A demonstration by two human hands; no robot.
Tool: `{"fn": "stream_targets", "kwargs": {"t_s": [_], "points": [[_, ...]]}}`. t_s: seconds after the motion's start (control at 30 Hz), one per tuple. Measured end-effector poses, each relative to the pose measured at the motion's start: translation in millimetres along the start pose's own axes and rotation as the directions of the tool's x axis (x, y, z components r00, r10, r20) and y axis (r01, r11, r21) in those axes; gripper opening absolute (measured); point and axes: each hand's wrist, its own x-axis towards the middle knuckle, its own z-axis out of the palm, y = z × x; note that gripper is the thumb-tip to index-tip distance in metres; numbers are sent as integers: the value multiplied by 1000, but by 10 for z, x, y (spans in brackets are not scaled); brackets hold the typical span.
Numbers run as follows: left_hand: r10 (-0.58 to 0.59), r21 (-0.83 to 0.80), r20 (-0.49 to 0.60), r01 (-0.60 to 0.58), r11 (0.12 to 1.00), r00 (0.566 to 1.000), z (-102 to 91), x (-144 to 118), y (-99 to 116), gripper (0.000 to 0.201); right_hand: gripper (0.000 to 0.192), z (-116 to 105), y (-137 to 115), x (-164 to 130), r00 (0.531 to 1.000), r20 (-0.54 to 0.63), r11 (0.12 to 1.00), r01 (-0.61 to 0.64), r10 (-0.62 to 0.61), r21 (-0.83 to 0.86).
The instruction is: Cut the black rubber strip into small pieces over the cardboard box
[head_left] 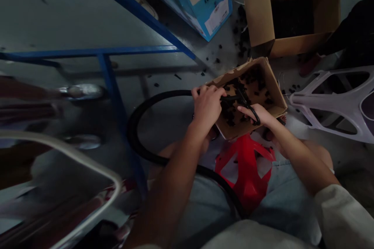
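Observation:
My left hand point(208, 103) is closed around a thick black hose point(147, 101), whose end reaches over a small cardboard box point(276, 85). From my hand the hose loops out to the left and back across my lap. My right hand point(258, 114) grips black-handled scissors point(253, 113) above the same box, with the blades near the hose end. Whether the blades touch the hose is hard to make out. Many short black pieces point(258, 79) lie inside the box.
A red plastic stool point(247, 171) is between my legs. A larger cardboard box point(260, 19) and a blue carton point(204, 4) stand ahead, black scraps point(241, 42) on the floor between them. Blue metal framing point(108, 74) runs at left; a pale plastic stool point(336, 97) is at right.

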Motion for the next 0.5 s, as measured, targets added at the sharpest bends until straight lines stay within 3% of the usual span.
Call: {"fn": "stream_targets", "kwargs": {"t_s": [0.17,0.4,0.5], "points": [[-9,13,14,9,1000,1000,3,-1,16,29,59,-2,36,39,994,0,993,110,-110,30],[-122,63,94,117,991,988,-29,-1,14,35,61,8,65,67,995,-1,994,96,-96,60],[-142,80,96,134,988,985,-23,0,3,40,61,-19,39,50,994,3,994,107,-107,-22]]}}
